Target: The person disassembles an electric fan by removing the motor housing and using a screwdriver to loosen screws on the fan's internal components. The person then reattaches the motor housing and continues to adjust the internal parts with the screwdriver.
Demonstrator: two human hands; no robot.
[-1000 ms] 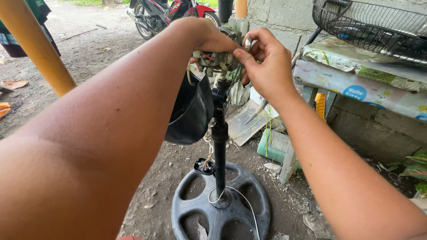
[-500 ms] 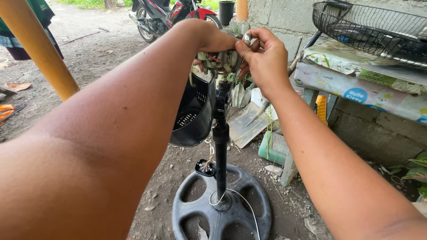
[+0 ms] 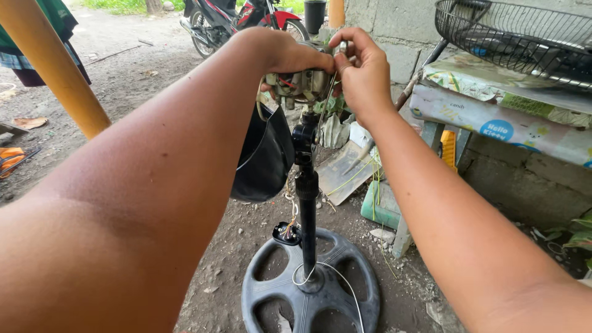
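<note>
Both hands grip the bare metal fan motor point(image 3: 300, 83): left hand point(image 3: 285, 54) wraps it, right hand point(image 3: 362, 69) now pinches higher; black round plastic base point(image 3: 310, 296) below.

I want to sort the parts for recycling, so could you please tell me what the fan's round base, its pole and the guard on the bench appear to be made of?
Round base: likely moulded plastic, matt black, with spoke cut-outs and dusty scuffs.
Pole: smooth black tube, possibly painted metal; the look leaves it open.
Guard: thin dark metal wire, welded into a grille.
</note>
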